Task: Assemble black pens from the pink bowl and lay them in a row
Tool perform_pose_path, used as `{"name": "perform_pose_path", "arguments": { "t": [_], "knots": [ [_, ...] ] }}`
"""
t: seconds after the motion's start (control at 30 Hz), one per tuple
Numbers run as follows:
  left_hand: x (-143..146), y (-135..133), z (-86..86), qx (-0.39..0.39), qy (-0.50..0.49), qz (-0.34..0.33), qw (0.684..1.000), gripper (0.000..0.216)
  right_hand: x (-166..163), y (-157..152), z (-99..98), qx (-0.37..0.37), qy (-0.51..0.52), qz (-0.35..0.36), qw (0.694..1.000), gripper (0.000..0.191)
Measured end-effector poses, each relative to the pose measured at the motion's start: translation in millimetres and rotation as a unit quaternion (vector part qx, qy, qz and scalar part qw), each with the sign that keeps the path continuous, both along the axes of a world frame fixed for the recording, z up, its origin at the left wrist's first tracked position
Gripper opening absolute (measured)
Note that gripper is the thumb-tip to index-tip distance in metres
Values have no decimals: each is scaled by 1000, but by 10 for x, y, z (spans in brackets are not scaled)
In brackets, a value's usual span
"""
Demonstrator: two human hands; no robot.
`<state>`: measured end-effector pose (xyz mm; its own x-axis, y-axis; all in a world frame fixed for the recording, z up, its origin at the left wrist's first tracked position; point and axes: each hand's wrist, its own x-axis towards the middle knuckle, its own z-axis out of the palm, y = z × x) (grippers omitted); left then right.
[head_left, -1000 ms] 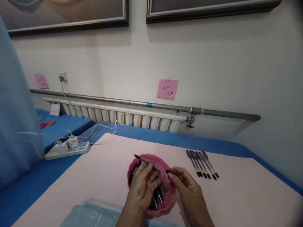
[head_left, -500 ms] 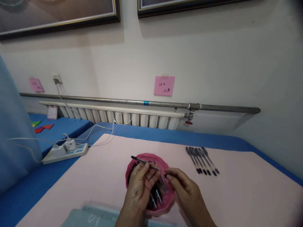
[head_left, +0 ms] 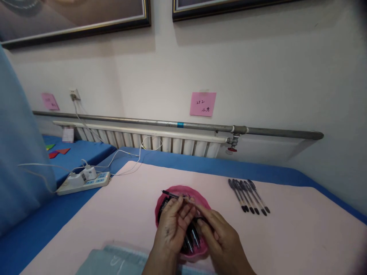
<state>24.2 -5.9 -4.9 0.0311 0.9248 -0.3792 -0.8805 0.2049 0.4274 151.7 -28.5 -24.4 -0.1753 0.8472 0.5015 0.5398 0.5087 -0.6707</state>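
My left hand (head_left: 172, 225) is closed around a slim clear pen (head_left: 171, 194) with a black grip, its bare point aimed to the upper left. Close by, my right hand (head_left: 219, 233) reaches the pen's rear end with its fingertips and pinches a small black pen part (head_left: 200, 219), mostly covered by the fingers. Both hands are over a pink scalloped bowl (head_left: 202, 193). Inside it lie several black pen caps (head_left: 194, 235) and other pen parts. To the right, several capped black pens (head_left: 249, 196) lie side by side in a slanted row.
A pale pink sheet (head_left: 114, 214) covers the blue table (head_left: 275, 172). Folded blue-green cloth or plastic (head_left: 114, 261) lies at the near edge. A power strip (head_left: 86, 185) with plugs and white cords sits at left. Behind are a radiator (head_left: 172, 145) and pipe (head_left: 206, 127).
My right hand has moved up and left, bringing the small black part and its fingertips to the pen's rear end. My left hand keeps its hold. The view has shifted slightly.
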Motion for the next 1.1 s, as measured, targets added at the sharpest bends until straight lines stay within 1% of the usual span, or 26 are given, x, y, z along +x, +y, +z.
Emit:
{"name": "perform_pose_path", "arguments": {
  "t": [0.4, 0.6, 0.73, 0.87, 1.0, 1.1],
  "knots": [
    [-7, 7, -11, 3, -6, 7, 1000, 8, 9, 0, -62, 46, -55, 4, 997, 46],
    [11, 7, -33, 13, -18, 8, 1000, 9, -2, 20, -96, 113, -104, -2, 988, 52],
    [35, -6, -43, 21, -23, 22, 999, 10, -19, 10, -92, 169, -154, -10, 973, 58],
    [63, -23, -62, 34, -21, 38, 998, 12, -22, 16, -158, 204, -193, -14, 960, 59],
    [87, -11, -94, 33, -19, 44, 998, 12, -27, 50, -254, 218, -181, -23, 959, 58],
    [97, -2, -109, 38, -14, 42, 998, 10, -32, 69, -271, 220, -165, -15, 961, 60]
  ]
}}
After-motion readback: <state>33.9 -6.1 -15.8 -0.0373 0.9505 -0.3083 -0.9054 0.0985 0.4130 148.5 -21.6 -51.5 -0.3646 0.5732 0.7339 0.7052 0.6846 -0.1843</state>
